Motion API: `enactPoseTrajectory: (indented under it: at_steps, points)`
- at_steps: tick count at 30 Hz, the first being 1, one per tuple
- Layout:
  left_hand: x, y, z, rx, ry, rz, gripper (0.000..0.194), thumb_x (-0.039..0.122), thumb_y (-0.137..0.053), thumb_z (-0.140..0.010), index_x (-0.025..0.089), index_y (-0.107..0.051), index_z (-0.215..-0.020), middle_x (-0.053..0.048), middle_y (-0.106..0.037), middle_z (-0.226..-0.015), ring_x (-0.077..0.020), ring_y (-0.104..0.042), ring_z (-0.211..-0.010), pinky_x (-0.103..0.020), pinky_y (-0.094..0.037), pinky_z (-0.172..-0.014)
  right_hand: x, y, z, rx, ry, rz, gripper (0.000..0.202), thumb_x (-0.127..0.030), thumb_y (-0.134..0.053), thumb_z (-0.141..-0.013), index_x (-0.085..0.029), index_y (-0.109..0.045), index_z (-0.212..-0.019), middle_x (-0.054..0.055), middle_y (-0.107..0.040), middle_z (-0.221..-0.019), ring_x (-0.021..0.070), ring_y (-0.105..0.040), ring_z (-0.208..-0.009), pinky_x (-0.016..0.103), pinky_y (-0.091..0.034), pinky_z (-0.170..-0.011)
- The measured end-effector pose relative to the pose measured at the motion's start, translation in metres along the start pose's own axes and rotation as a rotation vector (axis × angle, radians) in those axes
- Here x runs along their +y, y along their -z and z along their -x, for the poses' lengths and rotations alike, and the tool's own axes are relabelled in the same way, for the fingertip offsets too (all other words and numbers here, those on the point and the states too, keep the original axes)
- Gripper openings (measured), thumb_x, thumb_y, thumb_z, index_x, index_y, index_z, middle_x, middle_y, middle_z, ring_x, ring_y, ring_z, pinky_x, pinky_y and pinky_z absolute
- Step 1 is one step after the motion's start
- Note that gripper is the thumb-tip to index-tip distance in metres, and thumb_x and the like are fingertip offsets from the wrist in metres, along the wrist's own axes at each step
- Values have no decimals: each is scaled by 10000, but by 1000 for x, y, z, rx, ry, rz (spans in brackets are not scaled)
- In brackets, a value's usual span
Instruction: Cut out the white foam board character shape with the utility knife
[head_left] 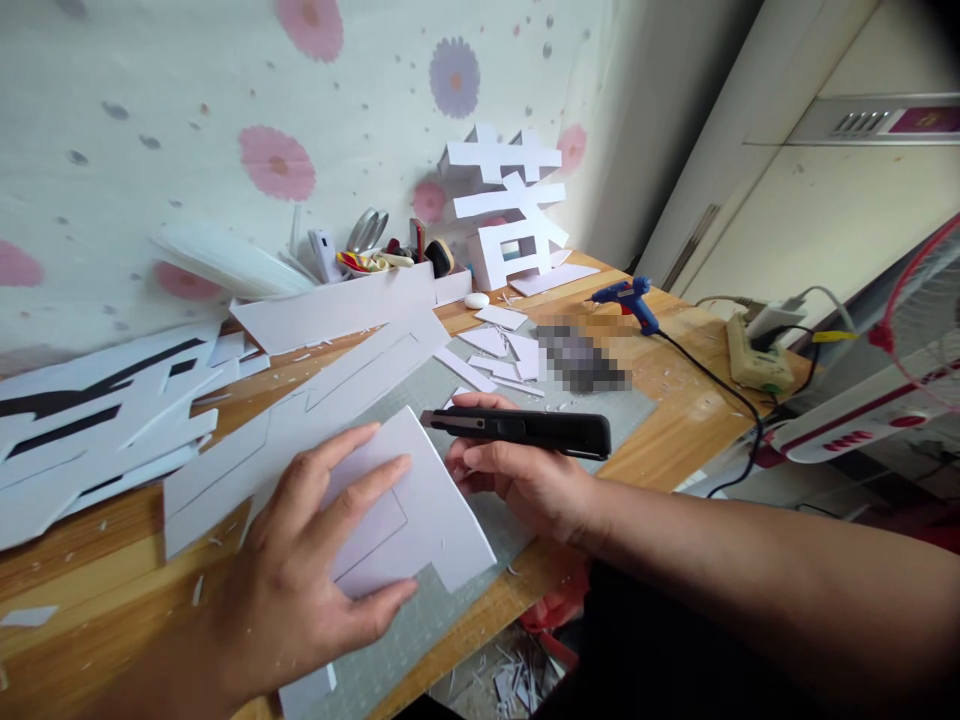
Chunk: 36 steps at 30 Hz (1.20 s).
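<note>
A white foam board piece (420,500) with pencil lines and a notched edge is over the grey-green cutting mat (637,402). My left hand (315,550) rests across it, fingers and thumb spread, the thumb by the notch. In my right hand (525,475) is a black utility knife (555,430), held between thumb and fingers with its tip pointing left, close to the board's upper corner. Some fingers of the right hand are hidden behind the knife. A long marked strip of white board (300,430) lies beyond my left hand.
White board offcuts (517,350) lie on the mat's far side. A blue glue gun (630,300) with a black cord stands near a power strip (757,355). A built-up white character (510,215) stands by the wall. Stacked cut boards (97,430) are at left.
</note>
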<state>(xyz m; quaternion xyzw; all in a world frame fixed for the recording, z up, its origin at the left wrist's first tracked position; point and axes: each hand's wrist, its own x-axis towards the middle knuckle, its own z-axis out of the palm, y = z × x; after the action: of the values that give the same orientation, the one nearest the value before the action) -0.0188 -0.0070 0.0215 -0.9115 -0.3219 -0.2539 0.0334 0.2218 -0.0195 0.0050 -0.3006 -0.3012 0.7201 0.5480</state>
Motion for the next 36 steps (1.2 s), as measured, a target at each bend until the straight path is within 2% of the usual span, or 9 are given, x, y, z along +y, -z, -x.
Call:
enactPoseTrajectory:
  at_steps: [2,6,11,15,22,29,31,36]
  points:
    - [2,1,2,-7,-37,10,613,348,-635,-820,271,-477,-1408,-125,-431,-1500,-355,-542,-1302,-531,-538,-1067,1,-3,0,-24,-7,-40,645,-223,-891,-664,-262,-552,-1211,-48,-708,-816,125,-659,-711,259,-533,-681]
    - [8,3,4,-29,-74,61,645,315,-626,-803,266,-459,-1424,-135,-402,-1529,-357,-509,-1335,-550,-524,-1084,1,-8,2,-78,-34,-70,708,-220,-964,-610,-270,-572,-1198,-65,-679,-812,111,-643,-708,253,-540,-689]
    - [11,6,5,-22,-74,104,680,283,-634,-767,283,-458,-1423,-131,-397,-1536,-377,-527,-1310,-584,-543,-1055,-3,-7,2,-149,-63,-56,690,-240,-950,-653,-266,-559,-1221,-82,-648,-719,114,-627,-628,249,-547,-617]
    - [10,6,5,-16,-73,89,675,286,-648,-759,278,-462,-1408,-124,-400,-1533,-389,-524,-1317,-582,-529,-1075,-4,-5,1,-187,-56,-73,649,-180,-902,-683,-258,-539,-1216,-63,-699,-732,118,-656,-638,234,-553,-609]
    - [7,3,4,-25,-72,62,632,290,-629,-802,292,-457,-1410,-125,-401,-1543,-387,-516,-1327,-584,-520,-1076,-4,-7,2,-108,-57,-87,647,-155,-896,-651,-242,-555,-1194,-66,-711,-804,106,-656,-614,236,-552,-599]
    - [8,2,5,-57,-95,38,635,275,-613,-797,275,-475,-1416,-139,-416,-1527,-371,-506,-1336,-566,-535,-1053,-2,-2,0,-60,-14,-58,660,-180,-876,-666,-254,-539,-1228,-53,-712,-755,141,-670,-657,269,-550,-637]
    - [10,2,6,-68,-114,40,647,274,-624,-781,280,-486,-1412,-130,-414,-1531,-362,-508,-1335,-545,-529,-1063,-1,-3,-1,-38,7,-70,636,-200,-906,-654,-265,-558,-1181,-64,-696,-770,123,-654,-663,246,-534,-630]
    - [11,0,7,-86,-191,65,699,306,-671,-743,273,-492,-1418,-129,-414,-1531,-368,-506,-1328,-522,-517,-1063,0,-4,-4,-45,36,-26,474,-272,-951,-632,-221,-548,-876,-65,-635,-739,111,-624,-687,242,-522,-651]
